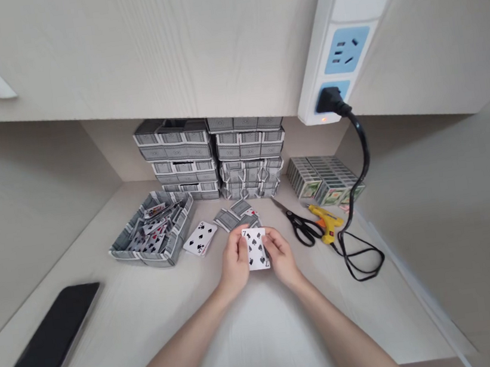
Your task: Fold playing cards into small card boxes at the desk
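Note:
A playing card, the seven of spades, faces up between my two hands over the middle of the desk. My left hand grips its left edge, thumb on the face. On the opposite edge, my right hand is closed the same way. Whether more cards lie beneath it I cannot tell. Just beyond my fingers, a few grey-backed cards are spread loosely. To the left of my left hand lies a small stack of cards with a five of spades on top.
At left stands a tray made of cards holding loose cards. Stacked card-built boxes line the back, beside packs of cards. Scissors, a corded yellow glue gun and a dark flat object lie around. A power strip hangs above.

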The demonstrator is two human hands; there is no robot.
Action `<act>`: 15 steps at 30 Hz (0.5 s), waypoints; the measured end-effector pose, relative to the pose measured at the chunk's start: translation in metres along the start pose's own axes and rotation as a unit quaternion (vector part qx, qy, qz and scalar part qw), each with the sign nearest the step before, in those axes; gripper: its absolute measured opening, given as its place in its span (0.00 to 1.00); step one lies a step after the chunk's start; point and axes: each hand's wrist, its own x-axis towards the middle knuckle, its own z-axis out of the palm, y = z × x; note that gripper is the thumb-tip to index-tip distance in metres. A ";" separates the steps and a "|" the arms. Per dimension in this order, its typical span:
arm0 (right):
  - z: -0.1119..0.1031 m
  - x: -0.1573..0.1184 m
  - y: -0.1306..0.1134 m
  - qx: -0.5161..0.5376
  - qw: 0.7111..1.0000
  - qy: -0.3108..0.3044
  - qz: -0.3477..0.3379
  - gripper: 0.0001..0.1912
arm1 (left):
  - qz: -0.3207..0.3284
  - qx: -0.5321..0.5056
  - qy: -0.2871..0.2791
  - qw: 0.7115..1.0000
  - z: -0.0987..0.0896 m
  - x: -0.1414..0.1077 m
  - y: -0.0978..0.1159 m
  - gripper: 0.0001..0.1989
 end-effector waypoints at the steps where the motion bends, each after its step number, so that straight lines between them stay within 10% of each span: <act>1: 0.000 0.000 0.000 0.005 1.000 -0.002 0.003 0.13 | 0.004 0.011 0.000 1.000 0.000 0.000 0.001 0.16; 15: 0.001 0.001 0.003 0.029 0.999 -0.021 0.023 0.12 | 0.006 0.077 0.021 0.997 -0.001 0.000 0.004 0.12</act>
